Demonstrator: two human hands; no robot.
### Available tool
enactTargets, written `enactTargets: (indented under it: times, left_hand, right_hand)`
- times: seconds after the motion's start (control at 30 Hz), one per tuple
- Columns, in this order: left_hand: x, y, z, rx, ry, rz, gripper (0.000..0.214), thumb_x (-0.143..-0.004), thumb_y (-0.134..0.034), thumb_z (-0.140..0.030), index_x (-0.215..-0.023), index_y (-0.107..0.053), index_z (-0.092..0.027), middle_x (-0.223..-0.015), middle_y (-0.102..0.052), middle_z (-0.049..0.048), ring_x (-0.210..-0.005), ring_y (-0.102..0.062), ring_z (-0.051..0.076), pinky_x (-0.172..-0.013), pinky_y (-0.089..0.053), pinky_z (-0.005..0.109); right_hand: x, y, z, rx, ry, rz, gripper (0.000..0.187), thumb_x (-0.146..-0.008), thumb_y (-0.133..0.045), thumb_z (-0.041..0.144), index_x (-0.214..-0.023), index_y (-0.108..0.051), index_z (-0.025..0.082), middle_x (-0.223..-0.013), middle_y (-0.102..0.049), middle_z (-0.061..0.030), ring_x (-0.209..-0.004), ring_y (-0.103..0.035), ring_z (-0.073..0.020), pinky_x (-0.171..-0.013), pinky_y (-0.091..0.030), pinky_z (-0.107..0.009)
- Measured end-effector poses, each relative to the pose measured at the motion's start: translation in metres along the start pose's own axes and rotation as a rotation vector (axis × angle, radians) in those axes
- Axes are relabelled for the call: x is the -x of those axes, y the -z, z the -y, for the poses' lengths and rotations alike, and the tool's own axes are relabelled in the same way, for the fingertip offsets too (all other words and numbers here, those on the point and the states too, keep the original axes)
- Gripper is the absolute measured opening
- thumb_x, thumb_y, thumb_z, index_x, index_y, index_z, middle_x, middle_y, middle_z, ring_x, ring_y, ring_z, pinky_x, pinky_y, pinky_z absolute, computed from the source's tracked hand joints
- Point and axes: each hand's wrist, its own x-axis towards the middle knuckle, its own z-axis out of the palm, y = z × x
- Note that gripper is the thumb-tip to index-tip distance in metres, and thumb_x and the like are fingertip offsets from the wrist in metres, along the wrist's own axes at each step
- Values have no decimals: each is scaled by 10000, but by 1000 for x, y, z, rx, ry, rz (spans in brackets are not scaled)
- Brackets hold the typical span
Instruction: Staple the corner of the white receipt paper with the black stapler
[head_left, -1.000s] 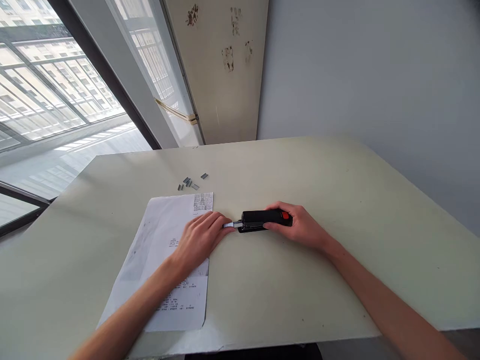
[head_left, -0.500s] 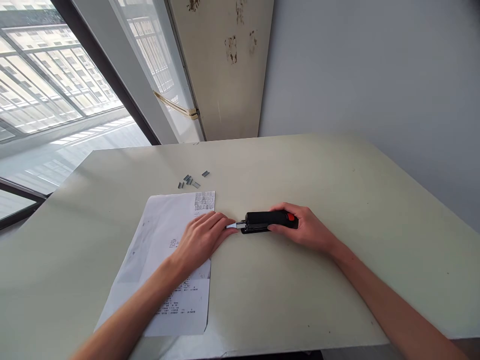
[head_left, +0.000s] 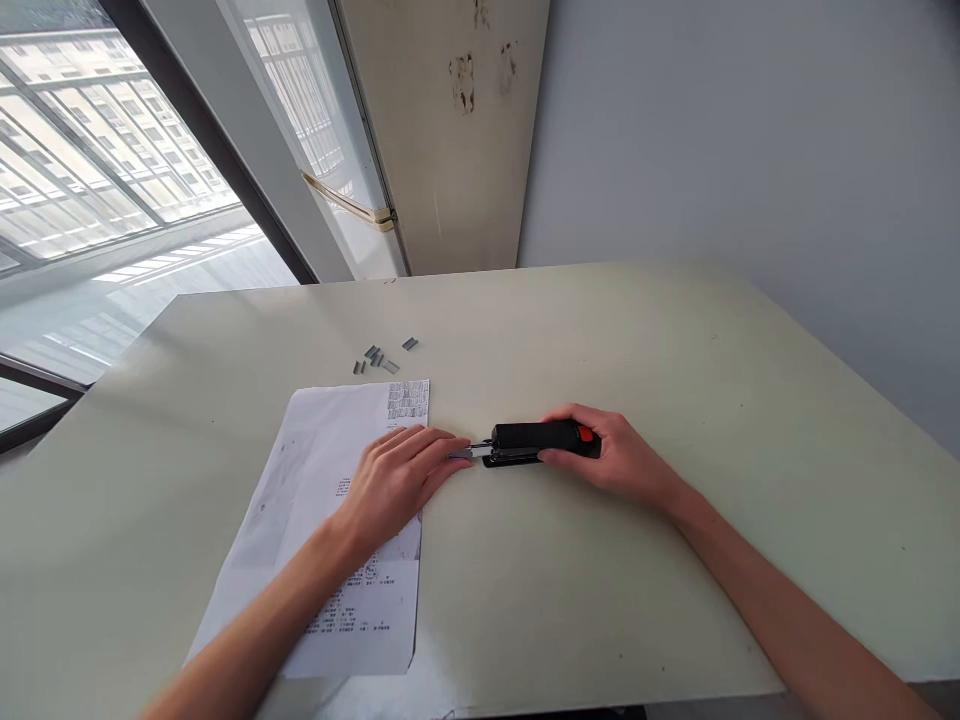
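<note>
A black stapler (head_left: 525,442) with a red patch at its right end lies on the table. My right hand (head_left: 611,448) is closed around that end, thumb on the near side and fingers on the far side. From the stapler's left end juts a narrow metal piece (head_left: 481,451), which looks like its staple tray. My left hand (head_left: 405,472) pinches the tip of this piece between thumb and fingers; the fingers partly hide it. Under my left hand and forearm lie printed paper sheets (head_left: 315,430).
Several short staple strips (head_left: 376,357) lie loose on the pale table (head_left: 637,580), beyond the paper's top edge. A grey wall (head_left: 712,130) borders the table at the right. Behind it stand a worn cream panel (head_left: 450,170) and, to the left, a window (head_left: 97,140).
The whole view has shifted slightly with the camera. Both hands keep their grips, and the stapler stays in nearly the same spot.
</note>
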Motion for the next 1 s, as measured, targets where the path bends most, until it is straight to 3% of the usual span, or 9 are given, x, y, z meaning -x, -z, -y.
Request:
enactTargets:
  times: [0.4, 1.0]
  left_hand:
    - [-4, 2, -4, -37, 18, 40, 199, -1064, -617, -314, -1156, -759, -209, -936, -775, 25, -764, -681, 158, -680, -538, 294]
    - [0, -4, -6, -124, -53, -72, 144, -1028, -684, -276, -1153, -740, -231, -973, -815, -4, -742, -739, 154, -742, -561, 319]
  right_hand:
    - [0, 0, 1, 26, 10, -8, 336, -895, -725, 557, -1088, -720, 281, -967, -749, -19, -837, -653, -208, -695, -505, -320]
    - [0, 1, 0, 33, 10, 5, 389, -900, -709, 605, -1114, -715, 280, -1004, -751, -32, -851, -655, -221, -706, -513, -336]
